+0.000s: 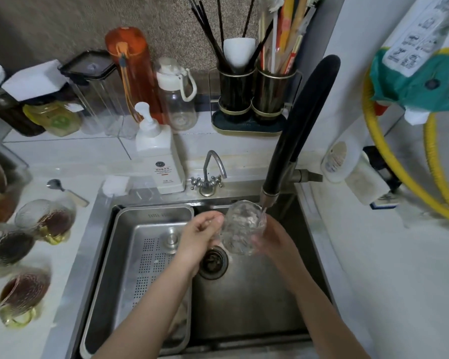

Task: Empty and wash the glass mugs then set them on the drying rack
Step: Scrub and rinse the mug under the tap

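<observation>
Both bare forearms are reaching up from the bottom edge of the frame and converging toward the centre. The left hand (201,233) is sitting just left of centre, back of the hand facing the camera, fingers curled inward with the thumb lying across the top. The right hand (272,240) is sitting just right of centre and a little lower, palm turned toward the left hand, its fingers partly hidden. The two hands are lying close together, wrists angled inward, elbows out of view.

White counter (70,255) bears three tea-filled mugs (24,288) and a spoon (62,189).
</observation>
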The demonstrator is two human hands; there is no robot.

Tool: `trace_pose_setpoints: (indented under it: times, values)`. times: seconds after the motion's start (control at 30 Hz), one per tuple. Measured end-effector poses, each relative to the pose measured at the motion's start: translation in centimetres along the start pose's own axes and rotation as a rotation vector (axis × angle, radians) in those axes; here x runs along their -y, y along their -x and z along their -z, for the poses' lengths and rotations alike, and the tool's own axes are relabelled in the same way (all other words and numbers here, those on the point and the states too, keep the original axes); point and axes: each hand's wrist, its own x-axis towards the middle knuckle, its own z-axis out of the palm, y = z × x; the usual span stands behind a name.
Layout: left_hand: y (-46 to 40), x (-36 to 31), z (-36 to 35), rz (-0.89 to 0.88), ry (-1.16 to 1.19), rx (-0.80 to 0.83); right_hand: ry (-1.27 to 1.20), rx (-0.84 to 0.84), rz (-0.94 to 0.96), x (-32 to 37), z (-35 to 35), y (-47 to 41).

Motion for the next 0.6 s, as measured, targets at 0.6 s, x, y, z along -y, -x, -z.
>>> trace_pose_setpoints:
  times: [0.6]
  values:
    - [1.2, 1.0, 0.2, -0.010, -0.045, 0.101, 0.168, -0.055, 0.147, 0.3, -0.3, 1.2]
